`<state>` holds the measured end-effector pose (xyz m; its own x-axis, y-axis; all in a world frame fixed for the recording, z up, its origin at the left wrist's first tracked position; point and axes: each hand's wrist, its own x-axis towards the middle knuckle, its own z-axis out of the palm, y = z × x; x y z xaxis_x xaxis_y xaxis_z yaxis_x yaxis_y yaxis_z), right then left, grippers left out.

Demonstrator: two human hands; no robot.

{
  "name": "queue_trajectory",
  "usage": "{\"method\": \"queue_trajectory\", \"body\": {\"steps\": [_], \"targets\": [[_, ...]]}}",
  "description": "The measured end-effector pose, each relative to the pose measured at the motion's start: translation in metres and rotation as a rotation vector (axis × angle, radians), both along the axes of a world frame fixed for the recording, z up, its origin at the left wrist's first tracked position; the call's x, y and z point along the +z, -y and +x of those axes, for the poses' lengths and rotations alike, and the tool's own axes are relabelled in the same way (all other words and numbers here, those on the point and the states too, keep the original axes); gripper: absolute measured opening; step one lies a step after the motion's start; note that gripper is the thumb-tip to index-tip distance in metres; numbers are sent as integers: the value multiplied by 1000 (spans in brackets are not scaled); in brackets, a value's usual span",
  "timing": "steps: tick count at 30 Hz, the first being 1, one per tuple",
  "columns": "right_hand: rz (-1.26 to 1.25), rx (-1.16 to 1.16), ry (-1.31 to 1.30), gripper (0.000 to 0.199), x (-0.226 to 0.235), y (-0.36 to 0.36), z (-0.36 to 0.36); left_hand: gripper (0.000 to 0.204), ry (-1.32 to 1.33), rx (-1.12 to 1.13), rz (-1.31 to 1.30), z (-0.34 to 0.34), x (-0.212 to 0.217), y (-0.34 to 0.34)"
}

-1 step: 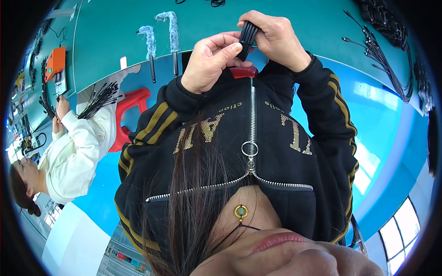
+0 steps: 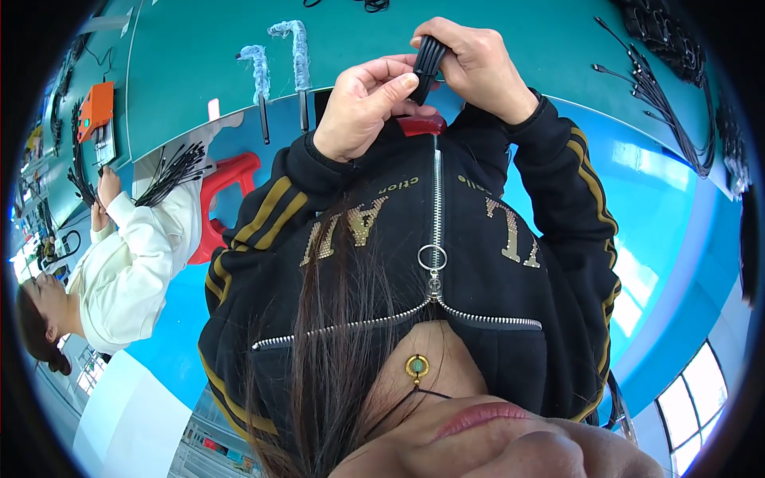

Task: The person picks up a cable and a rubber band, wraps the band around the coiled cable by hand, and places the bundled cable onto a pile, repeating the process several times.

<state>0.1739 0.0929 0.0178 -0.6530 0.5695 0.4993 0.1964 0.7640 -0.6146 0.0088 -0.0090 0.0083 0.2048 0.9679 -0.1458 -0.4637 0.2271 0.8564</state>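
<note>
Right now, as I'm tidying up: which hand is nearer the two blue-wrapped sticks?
Left: the left hand is just right of the blue-wrapped sticks; the right hand is farther right.

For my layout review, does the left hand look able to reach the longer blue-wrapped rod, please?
Probably yes: nothing visible lies between rod and left hand, though its fingers hold a black cable bundle.

I can't make out the near end of the black cable bundle, tucked in among the fingers of the left hand, while the right hand covers part of its far end. A dark sleeve hides some of the red stool on the left. At far right, the piled black cables merge too darkly to count.
</note>
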Motion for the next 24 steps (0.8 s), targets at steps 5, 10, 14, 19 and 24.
{"method": "queue_trajectory", "body": {"steps": [5, 10, 14, 19, 24], "targets": [[-460, 50, -43, 21, 2, -3, 9, 32, 42, 86, -53, 2, 2, -2], [-934, 32, -74, 30, 3, 8, 16, 32, -30, 142, -26, 11, 1, -7], [-835, -20, -127, 37, -7, 11, 19, 32, -20, 99, -38, 24, 0, -14], [-847, -70, -431, 39, 8, -39, 81, 25, -195, 226, 59, 30, -13, -23], [-304, -603, 124, 40, 50, -175, 204, 19, -483, 212, 236, 25, -30, -29]]}}
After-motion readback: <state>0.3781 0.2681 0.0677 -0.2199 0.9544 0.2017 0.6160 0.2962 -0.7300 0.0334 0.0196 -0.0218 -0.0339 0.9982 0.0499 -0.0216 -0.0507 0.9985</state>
